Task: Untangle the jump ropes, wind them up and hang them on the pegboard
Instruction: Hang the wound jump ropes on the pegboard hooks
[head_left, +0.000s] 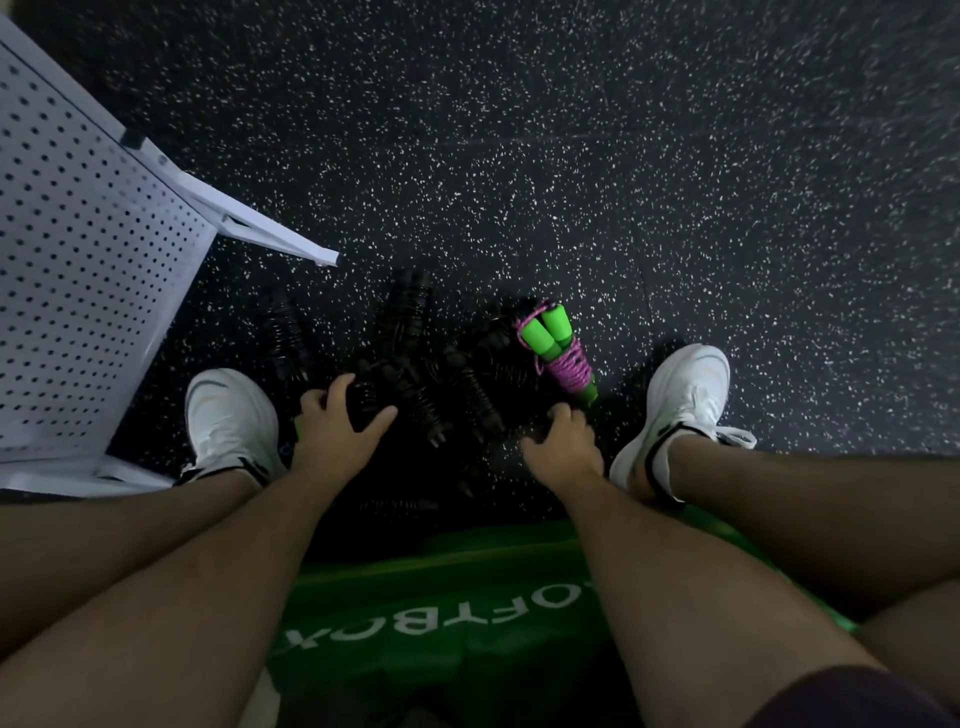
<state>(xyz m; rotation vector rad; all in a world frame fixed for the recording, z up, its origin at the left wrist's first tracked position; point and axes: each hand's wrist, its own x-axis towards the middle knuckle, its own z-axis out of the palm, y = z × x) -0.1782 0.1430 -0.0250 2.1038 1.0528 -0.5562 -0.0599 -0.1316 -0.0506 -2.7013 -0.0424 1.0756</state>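
Left fingers and thumb curl round a wound black bundle and grip it; left hand palm down. Right fingers curl down onto the dark heap; too dark to tell whether they pinch anything. Right hand sits just beside the near end of the green-handled purple rope, which lies wound on the floor. Black jump ropes are heaped on the floor between the left shoe and right shoe. White pegboard stands near the left shoe. Green padded box lies under the legs.
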